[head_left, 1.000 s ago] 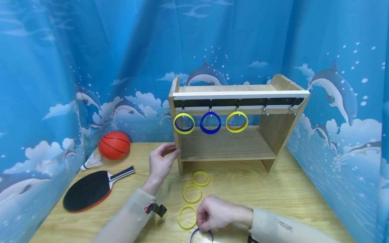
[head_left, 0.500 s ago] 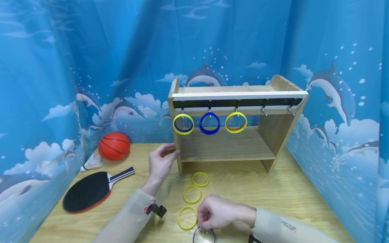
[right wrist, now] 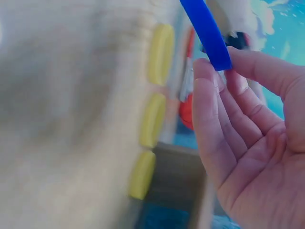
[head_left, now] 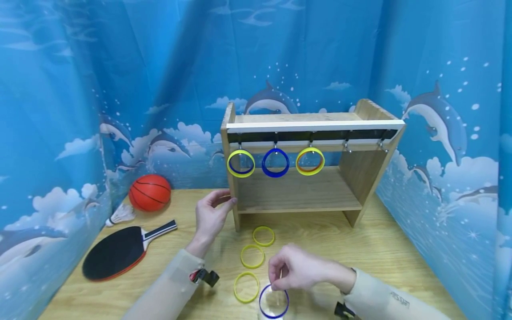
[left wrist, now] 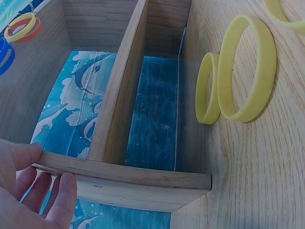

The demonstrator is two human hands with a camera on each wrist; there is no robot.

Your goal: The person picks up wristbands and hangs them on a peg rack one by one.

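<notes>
My right hand pinches a blue wristband between thumb and fingertips, and the band hangs below the fingers over the near part of the table. With thumb and fingers on opposite faces, my left hand grips the left side panel of the wooden shelf. Three yellow wristbands lie in a line on the table between the hands. From the shelf's front hooks hang a yellow wristband with a blue one behind, a blue wristband, and a yellow wristband with an orange one.
Two hooks at the right of the rail hold nothing. On the left of the table lie a table tennis bat, a shuttlecock and a small red basketball. Blue dolphin-printed curtains enclose the table.
My right hand has lifted the blue wristband and moved slightly right and away from me, so more of the ring shows. The left hand stays on the shelf panel.
</notes>
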